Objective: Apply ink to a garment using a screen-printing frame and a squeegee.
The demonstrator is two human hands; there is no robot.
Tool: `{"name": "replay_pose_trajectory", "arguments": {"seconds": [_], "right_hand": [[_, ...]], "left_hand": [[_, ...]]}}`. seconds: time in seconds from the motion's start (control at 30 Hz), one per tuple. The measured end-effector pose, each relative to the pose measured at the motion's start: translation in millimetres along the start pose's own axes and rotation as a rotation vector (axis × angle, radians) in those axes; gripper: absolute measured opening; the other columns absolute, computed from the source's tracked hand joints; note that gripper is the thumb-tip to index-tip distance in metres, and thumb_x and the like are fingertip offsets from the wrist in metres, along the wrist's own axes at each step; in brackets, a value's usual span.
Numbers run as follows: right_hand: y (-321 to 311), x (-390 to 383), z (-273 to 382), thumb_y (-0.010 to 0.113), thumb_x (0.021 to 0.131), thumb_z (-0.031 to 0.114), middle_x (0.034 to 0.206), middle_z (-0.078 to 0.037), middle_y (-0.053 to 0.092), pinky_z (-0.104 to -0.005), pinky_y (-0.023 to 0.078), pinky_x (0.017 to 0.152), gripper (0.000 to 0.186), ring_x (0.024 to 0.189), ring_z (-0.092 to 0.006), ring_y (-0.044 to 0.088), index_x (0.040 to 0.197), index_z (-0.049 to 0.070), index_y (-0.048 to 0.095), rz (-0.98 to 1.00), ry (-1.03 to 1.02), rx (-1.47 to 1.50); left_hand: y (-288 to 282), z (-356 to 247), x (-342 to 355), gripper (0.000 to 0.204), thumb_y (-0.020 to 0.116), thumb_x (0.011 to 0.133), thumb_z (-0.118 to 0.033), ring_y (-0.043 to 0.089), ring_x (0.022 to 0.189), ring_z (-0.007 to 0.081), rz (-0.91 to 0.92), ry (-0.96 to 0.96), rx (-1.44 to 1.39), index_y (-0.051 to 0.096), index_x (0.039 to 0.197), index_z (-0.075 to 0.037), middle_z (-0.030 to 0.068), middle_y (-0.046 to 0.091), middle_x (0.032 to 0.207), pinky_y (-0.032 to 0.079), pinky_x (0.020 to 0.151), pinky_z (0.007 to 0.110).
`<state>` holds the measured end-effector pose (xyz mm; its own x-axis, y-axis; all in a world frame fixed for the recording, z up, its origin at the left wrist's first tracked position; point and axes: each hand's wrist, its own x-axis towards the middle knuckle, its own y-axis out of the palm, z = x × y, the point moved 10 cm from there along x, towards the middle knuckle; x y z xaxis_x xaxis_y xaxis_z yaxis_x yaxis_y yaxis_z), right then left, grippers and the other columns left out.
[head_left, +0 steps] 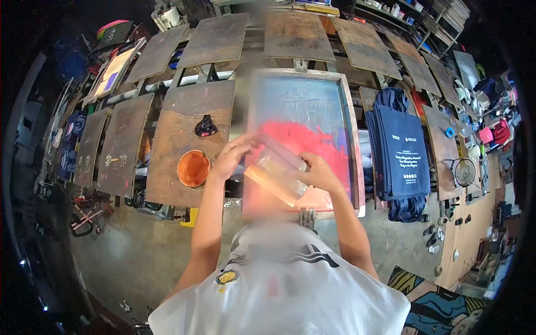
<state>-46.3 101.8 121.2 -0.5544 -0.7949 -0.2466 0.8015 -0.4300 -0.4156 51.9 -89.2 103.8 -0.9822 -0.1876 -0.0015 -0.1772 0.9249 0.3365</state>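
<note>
Both hands are over a framed printing screen (353, 139) with bright red-pink ink across its mesh. Between them is a glossy, partly see-through flat piece (279, 164) with a pale orange strip along its near side; glare and blur hide its exact kind. My left hand (237, 155) has its fingers closed at the far left end of the piece. My right hand (319, 172) grips its right end, thumb and fingers bent around it. An orange-stained tub (193, 168) stands left of my left hand, on a brown board (167, 131).
A crumpled black bag (206, 126) lies behind the tub. Dark blue tote bags (399, 151) are stacked on a board to the right. More boards (298, 34) line the far side. Farther right are a small fan (463, 172) and footwear (431, 239) on the floor.
</note>
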Motion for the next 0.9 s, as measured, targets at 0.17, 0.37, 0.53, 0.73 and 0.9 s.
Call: {"name": "replay_pose_trajectory", "arguments": {"seconds": [0.17, 0.37, 0.53, 0.73, 0.9], "right_hand": [[-12.1, 1.7, -10.1, 0.087, 0.065, 0.048, 0.075, -0.011, 0.067, -0.0349, 0.050, 0.062, 0.061, 0.068, -0.0204, 0.065, 0.098, -0.001, 0.070, -0.094, -0.096, -0.133], [-22.2, -5.6, -8.6, 0.084, 0.067, 0.045, 0.074, -0.017, 0.065, -0.0431, 0.048, 0.061, 0.052, 0.068, -0.0366, 0.063, 0.088, 0.001, 0.066, -0.272, -0.152, -0.428], [-26.1, -6.6, -17.6, 0.082, 0.069, 0.050, 0.076, -0.016, 0.068, -0.0453, 0.052, 0.064, 0.051, 0.074, -0.0366, 0.068, 0.087, 0.005, 0.066, -0.328, -0.097, -0.541], [-26.3, -14.2, -37.6, 0.082, 0.070, 0.049, 0.073, -0.015, 0.067, -0.0461, 0.051, 0.060, 0.050, 0.071, -0.0378, 0.067, 0.086, 0.006, 0.063, -0.390, -0.062, -0.558], [-12.0, -20.6, -51.1, 0.077, 0.078, 0.041, 0.074, -0.017, 0.066, -0.0498, 0.049, 0.062, 0.041, 0.072, -0.0399, 0.065, 0.087, 0.005, 0.061, -0.405, -0.009, -0.518]], "left_hand": [[-1.8, 8.3, 5.0, 0.040, 0.051, 0.097, -0.012, 0.058, 0.111, 0.0141, -0.054, -0.003, 0.087, 0.054, 0.137, -0.002, 0.0048, 0.064, 0.121, 0.044, 0.093, 0.029], [-7.9, 22.8, 10.5, 0.028, 0.052, 0.101, -0.012, 0.057, 0.110, 0.0103, -0.155, 0.061, 0.318, 0.059, 0.126, -0.003, 0.0019, 0.064, 0.117, 0.043, 0.097, 0.027], [-25.1, 21.8, 5.5, 0.027, 0.049, 0.104, -0.016, 0.059, 0.106, 0.0096, -0.324, 0.163, 0.583, 0.058, 0.124, -0.001, 0.0037, 0.065, 0.113, 0.045, 0.094, 0.026], [-45.6, 17.0, -27.0, 0.026, 0.052, 0.102, -0.015, 0.062, 0.099, 0.0109, -0.537, 0.259, 0.575, 0.059, 0.122, 0.000, 0.0067, 0.067, 0.112, 0.047, 0.089, 0.026], [-35.2, -26.8, -56.2, 0.026, 0.056, 0.099, -0.010, 0.063, 0.094, 0.0127, -0.652, 0.394, 0.689, 0.058, 0.123, 0.001, 0.0062, 0.069, 0.101, 0.049, 0.084, 0.027]]}}
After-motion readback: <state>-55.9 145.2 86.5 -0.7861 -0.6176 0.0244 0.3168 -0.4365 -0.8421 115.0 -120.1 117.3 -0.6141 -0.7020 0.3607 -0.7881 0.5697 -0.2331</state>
